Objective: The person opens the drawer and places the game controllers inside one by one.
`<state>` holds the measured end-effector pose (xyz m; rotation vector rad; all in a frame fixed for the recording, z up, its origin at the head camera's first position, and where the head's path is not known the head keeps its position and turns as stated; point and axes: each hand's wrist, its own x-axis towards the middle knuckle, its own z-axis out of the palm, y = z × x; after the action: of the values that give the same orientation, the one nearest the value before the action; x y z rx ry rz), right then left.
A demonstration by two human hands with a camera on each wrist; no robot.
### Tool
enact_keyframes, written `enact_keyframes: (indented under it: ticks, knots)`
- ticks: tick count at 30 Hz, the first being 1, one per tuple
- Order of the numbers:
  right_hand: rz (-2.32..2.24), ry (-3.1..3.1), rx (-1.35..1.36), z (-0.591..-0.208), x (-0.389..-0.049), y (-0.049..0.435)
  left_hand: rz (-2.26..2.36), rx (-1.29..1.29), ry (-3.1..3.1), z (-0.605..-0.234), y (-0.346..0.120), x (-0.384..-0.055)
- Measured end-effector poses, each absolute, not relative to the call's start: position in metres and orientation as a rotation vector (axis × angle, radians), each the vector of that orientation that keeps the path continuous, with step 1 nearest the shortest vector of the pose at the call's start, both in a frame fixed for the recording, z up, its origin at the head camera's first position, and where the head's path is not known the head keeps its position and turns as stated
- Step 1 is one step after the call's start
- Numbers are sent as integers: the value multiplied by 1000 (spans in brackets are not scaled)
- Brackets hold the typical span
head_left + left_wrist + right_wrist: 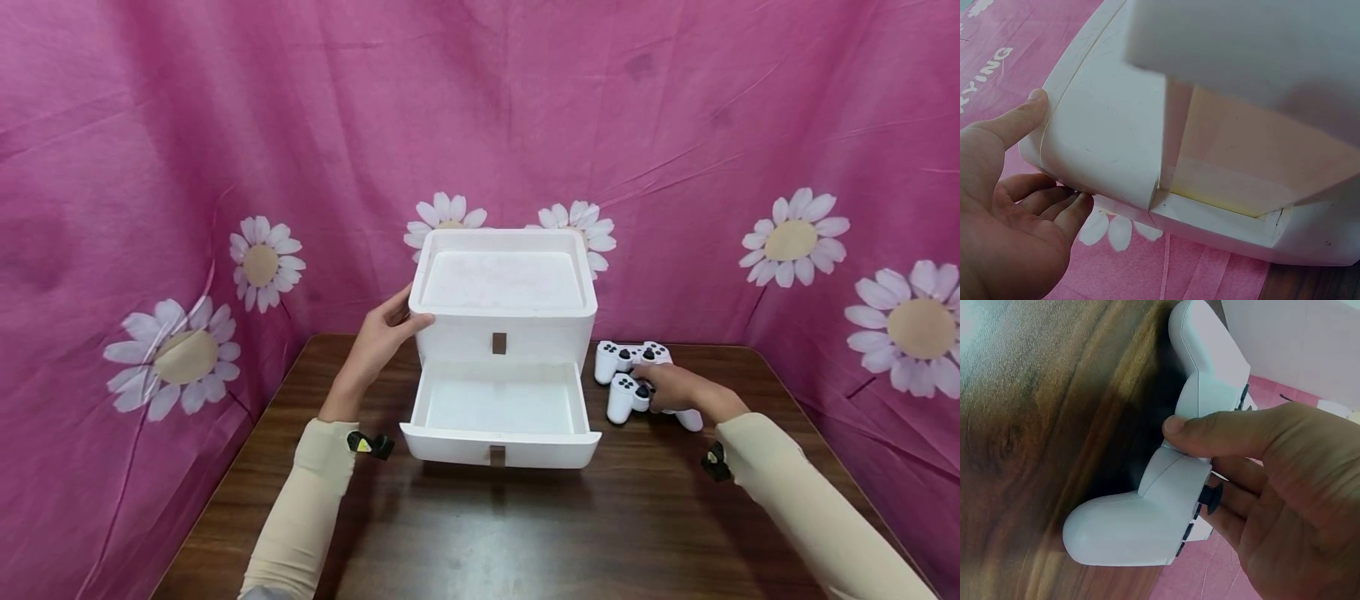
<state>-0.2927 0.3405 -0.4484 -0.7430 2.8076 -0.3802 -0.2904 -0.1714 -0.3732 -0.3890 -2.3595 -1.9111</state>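
A white two-drawer storage box [525, 337] stands on the table with its lower drawer [450, 446] pulled out; nothing lies inside that drawer. My left hand [375, 346] holds the box's upper left corner, thumb on the front edge and fingers at the side. To the right of the box, my right hand [678, 390] grips a white game controller [1129, 531] by its middle, with the thumb across it and the fingers on its stick side. A second white controller [608, 363] lies just behind, partly covered by the first.
The brown wooden table [465, 542] reaches toward me in front of the drawer. A pink cloth [337, 125] with white daisies hangs behind and at both sides. On top of the box is a shallow rimmed tray [502, 279].
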Motion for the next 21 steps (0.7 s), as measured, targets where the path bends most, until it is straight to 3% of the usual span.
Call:
enact_keyframes:
  ticks: [21]
  knots:
    - [-349,2894,-710,-460,-294,346,-1944,-367,-2342,-376,-171,-291]
